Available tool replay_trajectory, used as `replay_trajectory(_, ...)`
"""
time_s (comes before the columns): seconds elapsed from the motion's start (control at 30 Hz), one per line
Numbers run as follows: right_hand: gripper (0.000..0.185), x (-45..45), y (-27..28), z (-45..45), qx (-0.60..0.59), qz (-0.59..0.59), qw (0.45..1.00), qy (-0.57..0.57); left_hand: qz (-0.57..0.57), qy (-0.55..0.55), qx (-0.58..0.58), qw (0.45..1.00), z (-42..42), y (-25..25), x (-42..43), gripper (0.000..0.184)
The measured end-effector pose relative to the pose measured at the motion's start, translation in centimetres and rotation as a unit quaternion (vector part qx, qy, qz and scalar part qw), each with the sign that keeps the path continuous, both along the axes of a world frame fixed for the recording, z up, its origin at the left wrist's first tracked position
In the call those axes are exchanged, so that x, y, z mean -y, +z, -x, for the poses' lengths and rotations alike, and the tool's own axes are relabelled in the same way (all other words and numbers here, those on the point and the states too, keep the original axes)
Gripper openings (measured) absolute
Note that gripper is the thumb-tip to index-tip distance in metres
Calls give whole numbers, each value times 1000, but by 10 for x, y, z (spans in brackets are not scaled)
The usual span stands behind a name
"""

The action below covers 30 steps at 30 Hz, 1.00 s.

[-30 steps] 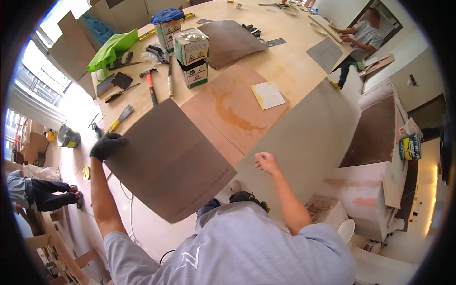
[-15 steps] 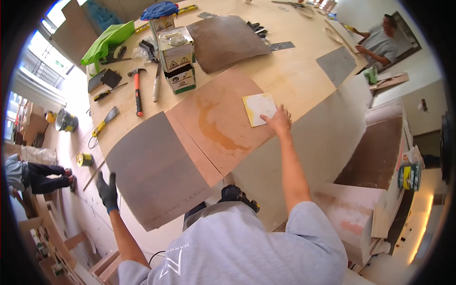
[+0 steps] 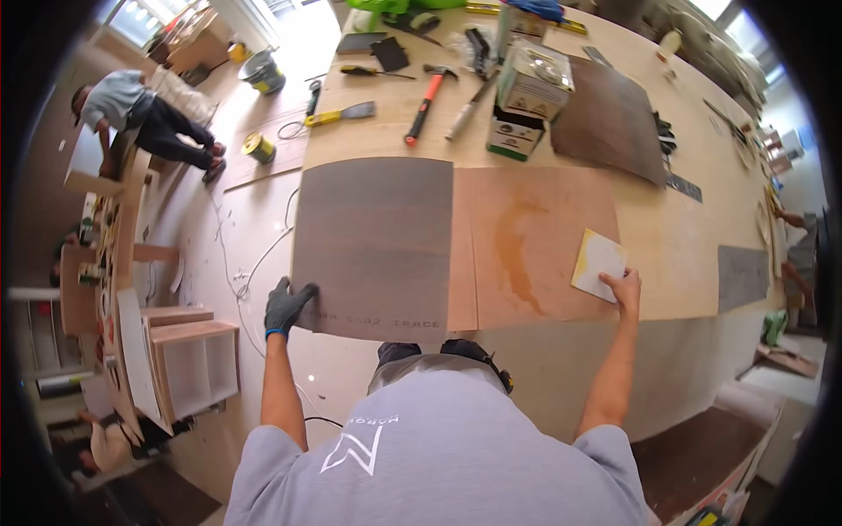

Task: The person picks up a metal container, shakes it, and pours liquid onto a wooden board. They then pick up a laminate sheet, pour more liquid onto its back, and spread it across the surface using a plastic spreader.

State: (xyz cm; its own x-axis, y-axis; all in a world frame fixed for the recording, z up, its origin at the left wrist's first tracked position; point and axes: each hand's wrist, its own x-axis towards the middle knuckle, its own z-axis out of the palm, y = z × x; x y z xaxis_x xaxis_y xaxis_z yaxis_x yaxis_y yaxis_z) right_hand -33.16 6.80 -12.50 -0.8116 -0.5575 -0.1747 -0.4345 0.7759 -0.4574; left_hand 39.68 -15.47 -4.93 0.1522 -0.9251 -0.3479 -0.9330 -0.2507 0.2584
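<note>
My bare right hand point(image 3: 624, 289) holds a flat white square spreader point(image 3: 600, 263), yellow-stained along its edges, with the thumb on top. The spreader rests on a pinkish-brown sheet point(image 3: 570, 197) that bears a wet, amber glue-like smear point(image 3: 517, 254). On the left lies a dark grey-brown sheet point(image 3: 377, 237) with printed letters along its near edge. My left hand point(image 3: 288, 309), in a dark glove, is at that sheet's near left corner. Its thumb lies over the edge, spread from the fingers; whether it touches the underside is hidden.
A claw hammer point(image 3: 430, 103), a yellow-handled scraper point(image 3: 342, 113) and a metal can point(image 3: 535, 83) stand or lie farther back on the wooden table point(image 3: 675, 289). A dark sheet point(image 3: 605, 118) lies behind. People work at left point(image 3: 132, 110) and far right point(image 3: 800, 250).
My view has turned left. My left hand has come from beside the dark sheet to its near corner. My right hand still holds the spreader, now closer to the pinkish sheet's right edge.
</note>
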Motion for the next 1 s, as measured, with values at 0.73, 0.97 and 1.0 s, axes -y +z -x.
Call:
replay_trajectory(0.73,47,201,140,-158,240,-145,855,436,-42,476,-619,624,35,-36,-131,27)
replay_trajectory(0.97,48,139,62,8,-17,86,926,367,-127,392,-725,552,81,-29,-154,21)
replay_trajectory(1.0,51,139,60,31,-22,68,919,388,-120,384,-717,569,87,-31,-157,17)
